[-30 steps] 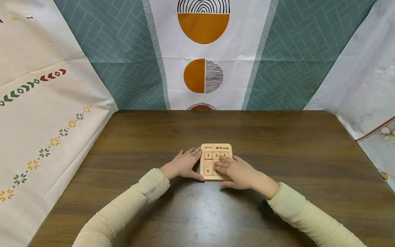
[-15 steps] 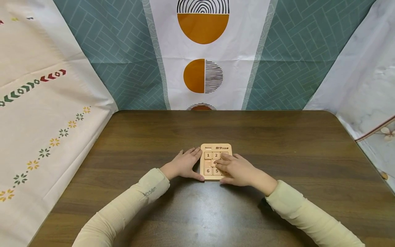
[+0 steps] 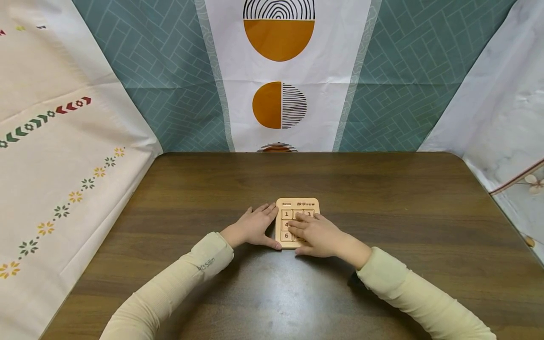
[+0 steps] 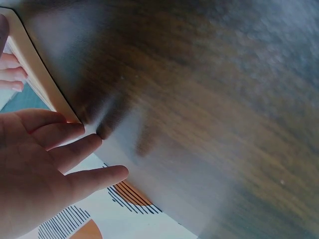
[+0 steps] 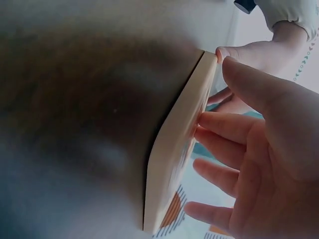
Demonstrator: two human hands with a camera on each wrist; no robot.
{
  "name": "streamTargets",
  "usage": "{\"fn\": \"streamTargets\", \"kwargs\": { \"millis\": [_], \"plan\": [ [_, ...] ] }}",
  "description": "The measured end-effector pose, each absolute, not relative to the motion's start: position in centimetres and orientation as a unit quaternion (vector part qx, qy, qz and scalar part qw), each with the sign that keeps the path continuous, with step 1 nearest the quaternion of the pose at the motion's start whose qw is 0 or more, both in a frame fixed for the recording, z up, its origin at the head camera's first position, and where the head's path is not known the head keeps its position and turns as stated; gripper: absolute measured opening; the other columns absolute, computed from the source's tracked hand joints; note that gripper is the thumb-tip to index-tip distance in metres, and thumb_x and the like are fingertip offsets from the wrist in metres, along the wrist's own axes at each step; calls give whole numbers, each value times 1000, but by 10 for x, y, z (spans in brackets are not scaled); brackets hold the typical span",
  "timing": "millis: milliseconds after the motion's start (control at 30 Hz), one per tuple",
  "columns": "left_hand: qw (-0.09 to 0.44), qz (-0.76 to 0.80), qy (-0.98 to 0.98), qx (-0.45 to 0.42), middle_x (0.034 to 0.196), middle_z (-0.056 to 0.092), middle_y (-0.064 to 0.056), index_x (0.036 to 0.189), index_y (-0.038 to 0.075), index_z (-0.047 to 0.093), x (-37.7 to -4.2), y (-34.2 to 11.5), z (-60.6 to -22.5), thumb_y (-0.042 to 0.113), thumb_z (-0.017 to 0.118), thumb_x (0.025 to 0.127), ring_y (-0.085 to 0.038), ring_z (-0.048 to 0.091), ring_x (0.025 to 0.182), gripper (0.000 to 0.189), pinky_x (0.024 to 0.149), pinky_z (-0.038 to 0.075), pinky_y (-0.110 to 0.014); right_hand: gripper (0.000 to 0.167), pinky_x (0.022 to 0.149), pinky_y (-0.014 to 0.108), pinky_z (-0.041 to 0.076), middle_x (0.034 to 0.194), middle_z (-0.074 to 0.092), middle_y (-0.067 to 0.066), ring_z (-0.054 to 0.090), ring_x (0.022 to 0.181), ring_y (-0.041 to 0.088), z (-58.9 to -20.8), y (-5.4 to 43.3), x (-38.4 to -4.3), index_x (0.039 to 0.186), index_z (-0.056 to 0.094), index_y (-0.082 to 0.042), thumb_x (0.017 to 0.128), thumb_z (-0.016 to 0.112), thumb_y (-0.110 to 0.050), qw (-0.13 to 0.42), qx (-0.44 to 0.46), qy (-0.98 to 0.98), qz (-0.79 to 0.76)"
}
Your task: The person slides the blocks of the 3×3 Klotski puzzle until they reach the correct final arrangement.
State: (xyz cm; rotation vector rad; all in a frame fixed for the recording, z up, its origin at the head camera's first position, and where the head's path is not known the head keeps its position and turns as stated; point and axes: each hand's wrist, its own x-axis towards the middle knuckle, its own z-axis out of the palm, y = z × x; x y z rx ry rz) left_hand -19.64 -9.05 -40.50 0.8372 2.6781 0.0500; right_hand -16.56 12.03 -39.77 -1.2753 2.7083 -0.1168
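A square wooden number slide puzzle (image 3: 293,200) lies flat on the table between the hands. Tiles 1, 3 and 6 can be read; tile 4 (image 3: 286,225) sits in the left column, partly covered. My left hand (image 3: 255,227) rests along the puzzle's left edge, fingers extended and thumb at the near left corner. My right hand (image 3: 320,237) reaches over the right side, its fingertips on the tiles, hiding the middle and lower right ones. In the right wrist view, two fingertips touch the top face of the puzzle (image 5: 174,139) while the other fingers stay apart.
The dark wooden table (image 3: 212,184) extends around the puzzle on all sides. A patterned cloth backdrop (image 3: 178,85) rises behind its far edge. White cloths (image 3: 63,179) hang on the left and right sides.
Tile 4 has slid left from the middle column into the left column's gap. My right hand has moved left with it. The left hand stays in place.
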Motion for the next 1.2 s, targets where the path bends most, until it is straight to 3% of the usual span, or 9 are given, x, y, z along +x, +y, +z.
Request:
{"fn": "streamTargets", "kwargs": {
  "millis": [300,733,1200],
  "plan": [
    [167,16,941,294,148,21,-14,143,1,24,-196,-90,-406,68,61,68,-31,21,134,107,98,24,-58,60,97,56,29,137,44,5,31,131,29,-395,124,-164,132,50,-8,85,56,-47,73,-431,899,-37],
    [170,15,942,290,149,20,-12,144,3,22,-196,-90,-404,69,60,68,-30,20,135,108,99,23,-58,48,95,56,31,127,54,5,35,128,32,-390,146,-148,119,62,-8,85,59,-42,41,-464,884,-43],
    [168,12,942,290,149,20,-13,144,3,22,-196,-90,-404,69,61,68,-30,20,135,108,99,23,-58,49,93,54,34,127,55,5,39,124,32,-398,147,-170,121,60,-8,85,60,-41,25,-466,883,-49]
  ]
}}
